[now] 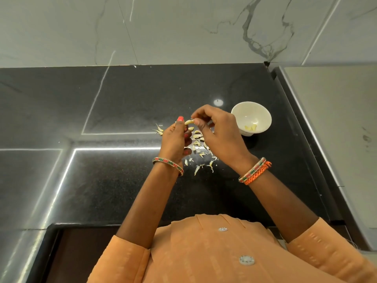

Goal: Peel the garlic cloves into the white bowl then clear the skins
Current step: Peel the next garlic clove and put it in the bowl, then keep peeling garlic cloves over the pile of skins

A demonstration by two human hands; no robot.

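The worktop point(122, 180) is polished black stone, finely speckled, with bright strip-light reflections running across its left half. Behind it stands a glossy white marble-pattern wall point(183, 27) with grey veining.

The left hand point(175, 139) is raised above the worktop, fingers curled, pinching one end of a pale, curved garlic clove point(188, 122) between thumb and fingertip. A beaded red-and-green bangle point(168, 164) circles that wrist.

Under and between both hands lies a scatter of garlic skins point(201, 154): thin, papery, cream-coloured flakes, some curled, spread loosely on the stone. Whether unpeeled cloves lie among them cannot be told.

The right hand point(218, 131) meets the left, its thumb and forefinger pinching the other end of the same clove. Its wrist carries a matching bangle and a braided orange thread.

To the right, near the right hand, stands the white bowl point(262, 117): smooth, round, flared, footed, holding a few pale yellow peeled pieces.
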